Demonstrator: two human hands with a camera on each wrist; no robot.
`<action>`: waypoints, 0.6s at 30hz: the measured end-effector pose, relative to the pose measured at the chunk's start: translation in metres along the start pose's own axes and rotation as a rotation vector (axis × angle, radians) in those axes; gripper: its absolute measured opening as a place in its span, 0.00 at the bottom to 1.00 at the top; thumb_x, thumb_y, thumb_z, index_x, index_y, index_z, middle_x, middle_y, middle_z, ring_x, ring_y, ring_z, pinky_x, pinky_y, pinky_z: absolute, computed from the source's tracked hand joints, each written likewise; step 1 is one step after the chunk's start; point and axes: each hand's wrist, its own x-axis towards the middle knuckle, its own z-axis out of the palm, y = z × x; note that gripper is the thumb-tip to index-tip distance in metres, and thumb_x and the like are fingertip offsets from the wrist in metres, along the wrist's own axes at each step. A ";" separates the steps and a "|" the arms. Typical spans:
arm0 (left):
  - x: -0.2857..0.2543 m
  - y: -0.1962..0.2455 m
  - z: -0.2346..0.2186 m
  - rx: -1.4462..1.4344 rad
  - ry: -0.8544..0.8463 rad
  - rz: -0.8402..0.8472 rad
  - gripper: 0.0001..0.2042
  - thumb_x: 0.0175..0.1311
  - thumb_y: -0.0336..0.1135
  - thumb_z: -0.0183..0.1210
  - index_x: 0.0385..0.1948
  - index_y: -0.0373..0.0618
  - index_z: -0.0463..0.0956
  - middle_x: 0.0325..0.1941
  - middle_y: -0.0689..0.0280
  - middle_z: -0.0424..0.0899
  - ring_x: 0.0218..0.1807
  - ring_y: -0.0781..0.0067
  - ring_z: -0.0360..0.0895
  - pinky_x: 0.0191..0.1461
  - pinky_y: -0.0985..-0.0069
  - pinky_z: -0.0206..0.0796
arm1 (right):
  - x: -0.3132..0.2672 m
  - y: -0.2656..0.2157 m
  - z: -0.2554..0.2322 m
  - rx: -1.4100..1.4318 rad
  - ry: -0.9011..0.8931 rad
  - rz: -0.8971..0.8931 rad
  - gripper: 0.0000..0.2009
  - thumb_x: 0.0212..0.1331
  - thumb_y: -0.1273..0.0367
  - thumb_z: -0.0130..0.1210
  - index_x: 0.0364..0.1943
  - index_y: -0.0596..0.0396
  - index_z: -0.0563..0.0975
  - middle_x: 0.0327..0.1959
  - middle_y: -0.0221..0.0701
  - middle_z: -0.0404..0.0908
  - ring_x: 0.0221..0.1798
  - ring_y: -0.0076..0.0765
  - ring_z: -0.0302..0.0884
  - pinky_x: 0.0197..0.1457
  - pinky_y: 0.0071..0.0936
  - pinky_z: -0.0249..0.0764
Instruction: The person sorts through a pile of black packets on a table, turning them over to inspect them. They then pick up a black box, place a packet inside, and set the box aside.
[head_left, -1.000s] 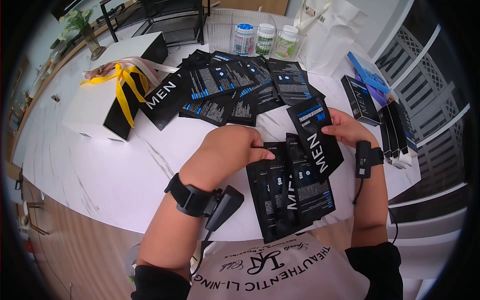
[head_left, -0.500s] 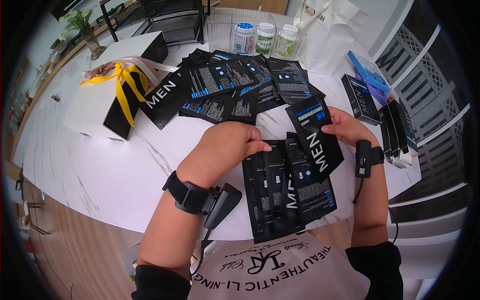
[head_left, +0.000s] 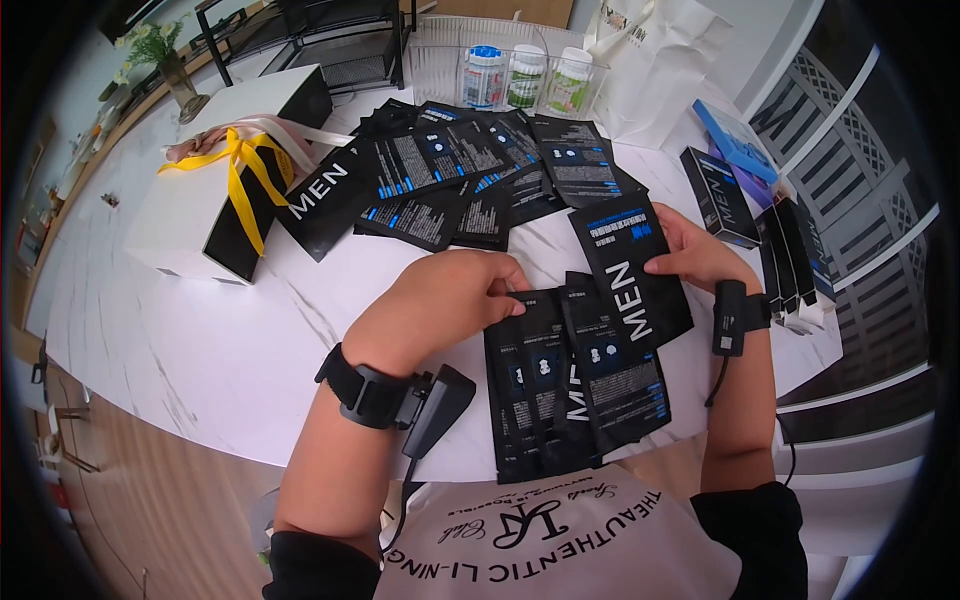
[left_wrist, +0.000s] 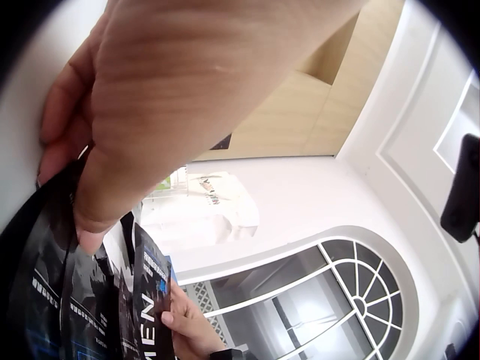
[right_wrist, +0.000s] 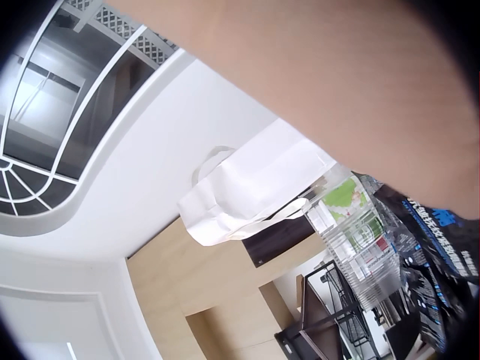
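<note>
In the head view my left hand [head_left: 445, 300] pinches the top edge of several black sachets [head_left: 540, 385] that overlap in a fan near the table's front edge. The left wrist view has its thumb over the upper end of these black sachets [left_wrist: 90, 300]. My right hand [head_left: 702, 252] holds another black sachet [head_left: 632, 275], marked MEN in white, between thumb and fingers. That one overlaps the right side of the fan. Beyond both hands lies a loose heap of similar black sachets [head_left: 440, 160].
A white and black box [head_left: 205, 225] with a yellow ribbon stands at the left. Black MEN cartons [head_left: 720, 200] and a blue box [head_left: 735, 140] lie at the right. At the back are a clear bin [head_left: 435, 75] with bottles and a white paper bag [head_left: 660, 80].
My left hand has drawn back slightly to the left, and the left sachets of the fan have shifted with it. The right hand's sachet has barely moved.
</note>
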 end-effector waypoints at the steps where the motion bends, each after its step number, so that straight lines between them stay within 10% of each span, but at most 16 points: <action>1: 0.000 0.000 0.000 0.000 0.001 0.001 0.08 0.51 0.32 0.59 0.33 0.42 0.76 0.24 0.65 0.78 0.27 0.74 0.74 0.33 0.79 0.64 | -0.001 -0.001 0.000 -0.001 0.000 -0.001 0.30 0.47 0.78 0.56 0.58 0.58 0.60 0.52 0.32 0.71 0.55 0.25 0.68 0.62 0.24 0.57; 5: 0.002 -0.002 0.001 -0.007 -0.005 0.007 0.08 0.52 0.33 0.59 0.33 0.41 0.76 0.24 0.65 0.78 0.28 0.74 0.75 0.33 0.79 0.65 | -0.009 -0.021 0.003 -0.168 -0.036 0.265 0.20 0.50 0.71 0.58 0.49 0.56 0.68 0.40 0.25 0.77 0.40 0.19 0.75 0.39 0.17 0.72; 8: 0.002 0.001 0.000 -0.010 -0.017 -0.018 0.08 0.52 0.34 0.59 0.32 0.41 0.76 0.24 0.65 0.78 0.28 0.74 0.75 0.33 0.79 0.65 | -0.010 -0.021 0.002 -0.475 0.099 0.335 0.15 0.51 0.55 0.58 0.26 0.53 0.76 0.21 0.22 0.74 0.20 0.14 0.65 0.20 0.14 0.58; 11: 0.003 0.004 -0.001 -0.009 -0.015 -0.044 0.09 0.54 0.35 0.58 0.32 0.41 0.76 0.24 0.65 0.78 0.28 0.74 0.75 0.34 0.79 0.65 | -0.015 -0.043 0.015 -0.735 0.095 0.580 0.16 0.48 0.54 0.60 0.23 0.52 0.75 0.19 0.23 0.74 0.17 0.16 0.66 0.19 0.13 0.57; 18: 0.007 -0.001 0.007 -0.104 0.092 0.040 0.14 0.56 0.39 0.57 0.40 0.41 0.74 0.28 0.63 0.78 0.30 0.72 0.74 0.36 0.79 0.65 | -0.024 -0.050 0.037 -0.471 0.049 0.526 0.26 0.46 0.62 0.62 0.47 0.57 0.63 0.20 0.33 0.74 0.20 0.31 0.77 0.20 0.22 0.73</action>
